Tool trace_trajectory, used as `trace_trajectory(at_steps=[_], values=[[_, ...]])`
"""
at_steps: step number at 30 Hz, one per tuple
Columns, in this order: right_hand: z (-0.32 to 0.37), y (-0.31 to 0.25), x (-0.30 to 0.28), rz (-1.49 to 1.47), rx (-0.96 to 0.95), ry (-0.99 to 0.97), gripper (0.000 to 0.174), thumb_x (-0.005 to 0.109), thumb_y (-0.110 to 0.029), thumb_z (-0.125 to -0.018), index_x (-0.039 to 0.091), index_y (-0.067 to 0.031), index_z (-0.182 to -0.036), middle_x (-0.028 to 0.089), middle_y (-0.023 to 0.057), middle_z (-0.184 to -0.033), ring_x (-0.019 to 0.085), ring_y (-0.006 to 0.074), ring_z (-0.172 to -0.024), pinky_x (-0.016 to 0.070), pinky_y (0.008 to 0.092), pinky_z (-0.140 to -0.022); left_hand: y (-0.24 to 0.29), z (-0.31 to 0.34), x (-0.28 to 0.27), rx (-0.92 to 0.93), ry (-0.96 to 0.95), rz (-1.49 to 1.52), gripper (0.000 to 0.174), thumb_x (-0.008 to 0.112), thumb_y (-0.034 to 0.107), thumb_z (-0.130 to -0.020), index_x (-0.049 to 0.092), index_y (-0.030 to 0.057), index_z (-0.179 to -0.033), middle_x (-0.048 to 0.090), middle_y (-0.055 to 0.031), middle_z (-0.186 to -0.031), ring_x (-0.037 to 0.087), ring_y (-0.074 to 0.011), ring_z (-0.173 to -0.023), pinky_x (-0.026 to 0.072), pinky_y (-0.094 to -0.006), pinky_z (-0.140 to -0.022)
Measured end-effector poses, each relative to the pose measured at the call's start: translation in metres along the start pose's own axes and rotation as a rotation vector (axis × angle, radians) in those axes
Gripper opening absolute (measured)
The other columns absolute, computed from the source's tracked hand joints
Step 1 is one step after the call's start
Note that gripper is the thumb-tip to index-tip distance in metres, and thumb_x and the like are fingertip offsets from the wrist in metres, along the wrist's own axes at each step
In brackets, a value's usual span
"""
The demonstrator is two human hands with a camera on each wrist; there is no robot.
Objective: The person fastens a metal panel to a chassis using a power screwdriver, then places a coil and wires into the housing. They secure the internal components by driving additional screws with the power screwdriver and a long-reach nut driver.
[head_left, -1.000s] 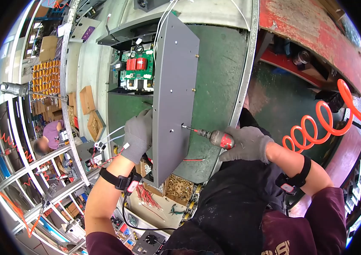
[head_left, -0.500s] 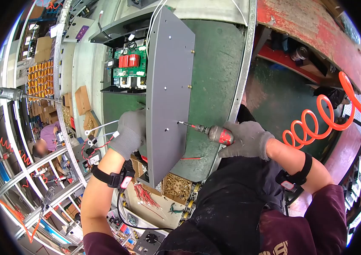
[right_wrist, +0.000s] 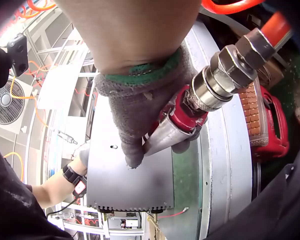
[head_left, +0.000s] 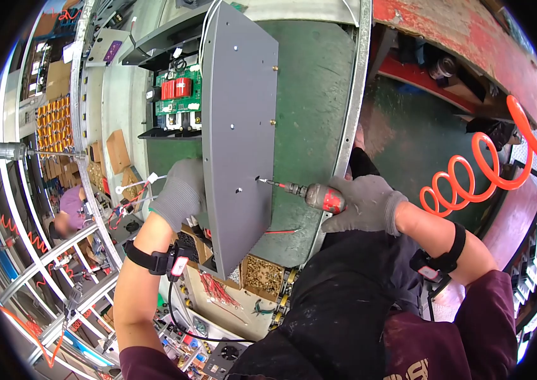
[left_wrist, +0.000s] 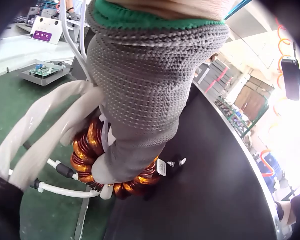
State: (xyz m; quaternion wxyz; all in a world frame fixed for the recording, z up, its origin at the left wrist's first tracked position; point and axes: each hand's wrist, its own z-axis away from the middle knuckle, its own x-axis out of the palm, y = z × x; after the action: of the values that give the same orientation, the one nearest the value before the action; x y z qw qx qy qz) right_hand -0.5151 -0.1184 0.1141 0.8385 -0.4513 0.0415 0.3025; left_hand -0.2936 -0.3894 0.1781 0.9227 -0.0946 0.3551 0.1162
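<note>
A tall grey metal panel (head_left: 240, 107) stands on edge on the green bench, part of a chassis. On its near side, my gloved right hand (head_left: 368, 206) grips a red and grey air screwdriver (head_left: 325, 198), whose bit reaches a hole low in the panel. The right wrist view shows the tool's metal hose fitting (right_wrist: 222, 77). Behind the panel is my gloved left hand (head_left: 181, 193), its fingers partly hidden from the head view. In the left wrist view it holds a copper-wound toroid coil (left_wrist: 87, 152) against the panel's inner face, thumb across the winding. Thick white leads (left_wrist: 52, 125) hang from the coil.
A green circuit board (head_left: 180, 101) with red parts sits inside the chassis. Below the panel are a box of small brass fasteners (head_left: 262, 277) and red wires (head_left: 221, 294). An orange coiled hose (head_left: 464, 180) hangs at right. Another person (head_left: 71, 209) works at far left.
The panel and both hands have shifted left in the head view as the view moved. The screwdriver bit stays at the same hole, and the left hand remains behind the panel.
</note>
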Motion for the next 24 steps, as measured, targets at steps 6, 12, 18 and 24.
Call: trace_trajectory(at_steps=[6, 12, 18, 24], values=[[0.000, 0.007, 0.005, -0.042, -0.051, 0.049, 0.065, 0.068, -0.059, -0.074, 0.053, -0.0024, -0.102, 0.064, 0.0189, -0.080, 0.063, 0.0385, -0.081, 0.0478, 0.0433, -0.072, 0.001, 0.005, 0.014, 0.018, 0.176, 0.190, 0.014, 0.068, 0.016, -0.073, 0.069, 0.0058, -0.082, 0.067, -0.0152, -0.081, 0.066, -0.0308, -0.072, 0.0526, -0.0369, -0.064], [-0.001, 0.011, 0.007, -0.073, -0.054, 0.054, 0.063, 0.069, -0.058, -0.074, 0.052, -0.0025, -0.099, 0.064, 0.0187, -0.080, 0.063, 0.0388, -0.081, 0.0475, 0.0442, -0.072, 0.017, 0.013, 0.012, -0.040, 0.289, 0.100, 0.020, 0.067, 0.022, -0.076, 0.066, 0.0048, -0.087, 0.063, -0.0154, -0.078, 0.065, -0.0311, -0.068, 0.0517, -0.0374, -0.058], [-0.004, 0.010, 0.006, -0.054, -0.069, 0.057, 0.064, 0.069, -0.057, -0.074, 0.052, -0.0029, -0.103, 0.064, 0.0188, -0.081, 0.064, 0.0387, -0.082, 0.0477, 0.0442, -0.072, 0.018, 0.011, 0.012, -0.062, 0.307, 0.057, 0.023, 0.067, 0.024, -0.077, 0.064, 0.0055, -0.089, 0.063, -0.0139, -0.077, 0.065, -0.0301, -0.066, 0.0515, -0.0362, -0.054], [-0.010, 0.009, 0.009, -0.057, -0.078, 0.048, 0.070, 0.071, -0.057, -0.071, 0.052, -0.0046, -0.114, 0.062, 0.0224, -0.077, 0.063, 0.0411, -0.077, 0.0478, 0.0454, -0.068, 0.018, 0.009, 0.008, -0.057, 0.254, 0.023, 0.022, 0.066, 0.024, -0.078, 0.064, 0.0047, -0.088, 0.063, -0.0138, -0.078, 0.065, -0.0300, -0.068, 0.0520, -0.0370, -0.056]])
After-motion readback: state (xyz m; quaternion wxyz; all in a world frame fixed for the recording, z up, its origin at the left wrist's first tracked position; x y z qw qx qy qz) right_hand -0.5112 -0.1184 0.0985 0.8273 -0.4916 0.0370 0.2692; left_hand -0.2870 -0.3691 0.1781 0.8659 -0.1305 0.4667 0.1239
